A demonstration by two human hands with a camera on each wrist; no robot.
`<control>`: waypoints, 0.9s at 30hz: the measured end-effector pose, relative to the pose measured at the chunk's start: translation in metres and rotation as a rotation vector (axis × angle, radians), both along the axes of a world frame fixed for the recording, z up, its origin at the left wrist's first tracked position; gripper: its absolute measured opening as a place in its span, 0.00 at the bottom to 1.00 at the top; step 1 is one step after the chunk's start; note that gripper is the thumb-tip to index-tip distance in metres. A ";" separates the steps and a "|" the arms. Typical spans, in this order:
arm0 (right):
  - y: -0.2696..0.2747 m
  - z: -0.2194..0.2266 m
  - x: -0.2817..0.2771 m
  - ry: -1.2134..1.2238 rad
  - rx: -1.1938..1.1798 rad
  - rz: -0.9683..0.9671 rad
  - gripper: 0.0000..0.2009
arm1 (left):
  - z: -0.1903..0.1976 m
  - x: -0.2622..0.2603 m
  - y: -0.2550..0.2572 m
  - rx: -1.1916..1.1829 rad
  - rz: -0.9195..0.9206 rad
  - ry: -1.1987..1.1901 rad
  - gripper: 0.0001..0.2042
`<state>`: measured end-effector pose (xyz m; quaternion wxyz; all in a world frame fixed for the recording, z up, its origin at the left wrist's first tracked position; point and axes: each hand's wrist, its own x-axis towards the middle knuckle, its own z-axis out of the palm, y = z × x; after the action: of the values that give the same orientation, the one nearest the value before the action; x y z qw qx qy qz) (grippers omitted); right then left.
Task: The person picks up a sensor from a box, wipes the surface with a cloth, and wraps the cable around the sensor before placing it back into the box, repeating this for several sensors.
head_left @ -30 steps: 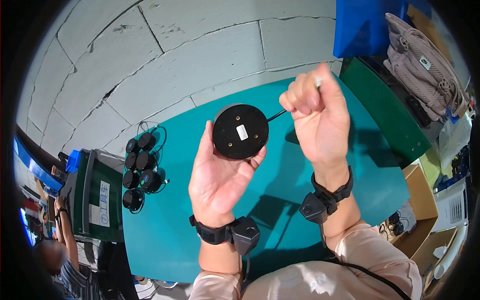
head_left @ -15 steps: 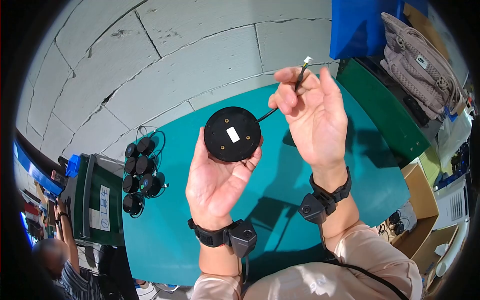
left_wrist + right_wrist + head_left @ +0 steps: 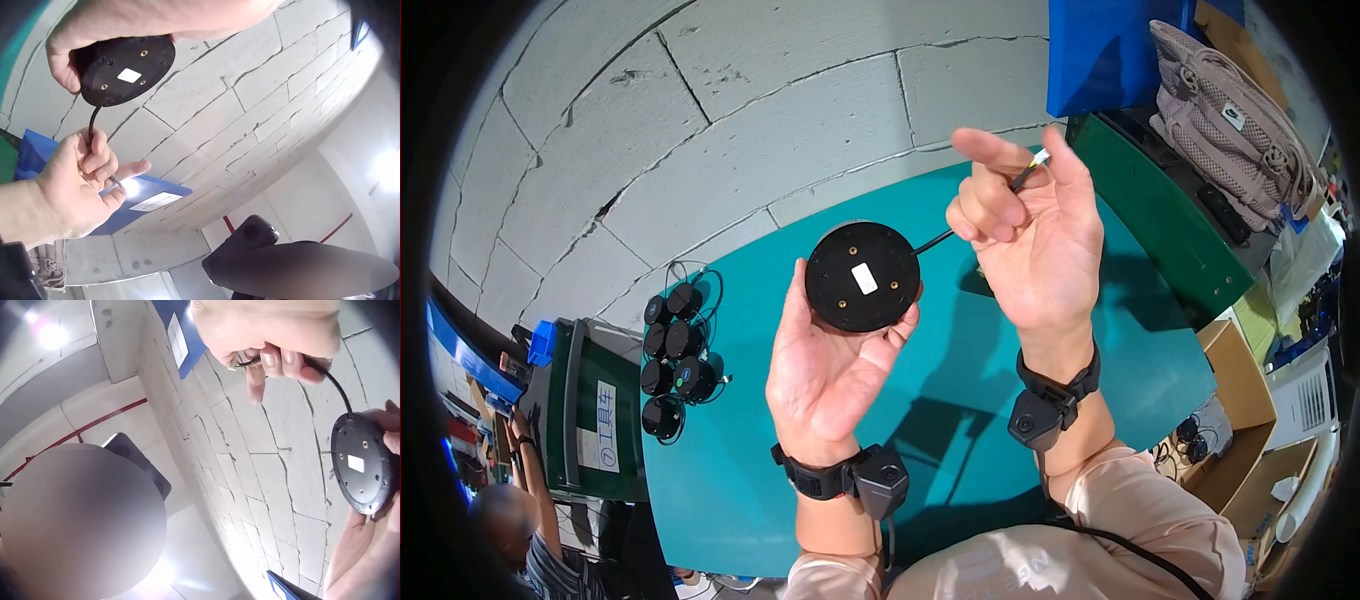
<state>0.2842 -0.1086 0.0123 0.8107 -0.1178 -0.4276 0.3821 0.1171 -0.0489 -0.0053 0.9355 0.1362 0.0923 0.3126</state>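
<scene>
My left hand (image 3: 825, 375) grips a round black disc-shaped device (image 3: 880, 265) by its rim, above the table. Its flat face shows a white label (image 3: 864, 279) and three brass screw holes. A black cable (image 3: 934, 241) runs from the rim to my right hand (image 3: 1040, 250), whose curled fingers hold it near the end. The white connector (image 3: 1041, 157) with thin coloured wires sticks out by the thumb, and the index finger is extended. The right wrist view shows the cable (image 3: 340, 390) bending from the fist down to the disc (image 3: 359, 478).
Several smaller black round devices with coiled cables (image 3: 684, 340) stand at the left of the green table (image 3: 750, 480). A green cabinet (image 3: 612, 370) adjoins the left edge. Right are a green case (image 3: 1150, 220), a woven bag (image 3: 1200, 115) and a cardboard box (image 3: 1245, 375). Another person (image 3: 545, 500) is at far left.
My right hand first had its fingers bunched around the connector, then loosened to expose it; now the connector tilts toward the thumb. The left hand keeps holding the disc, shifted slightly left.
</scene>
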 end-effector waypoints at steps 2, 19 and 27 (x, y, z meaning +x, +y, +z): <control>0.001 -0.001 0.001 -0.056 -0.032 -0.049 0.26 | -0.002 0.000 0.001 0.017 -0.004 0.003 0.21; 0.006 -0.006 -0.008 0.100 -0.032 -0.197 0.25 | -0.001 0.001 0.001 0.025 0.005 -0.016 0.20; 0.000 0.005 -0.011 0.171 -0.050 -0.016 0.28 | -0.002 -0.002 0.003 0.046 0.023 -0.003 0.20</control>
<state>0.2728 -0.1085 0.0174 0.8441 -0.1084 -0.3462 0.3948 0.1156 -0.0460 -0.0069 0.9287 0.1561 0.0851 0.3255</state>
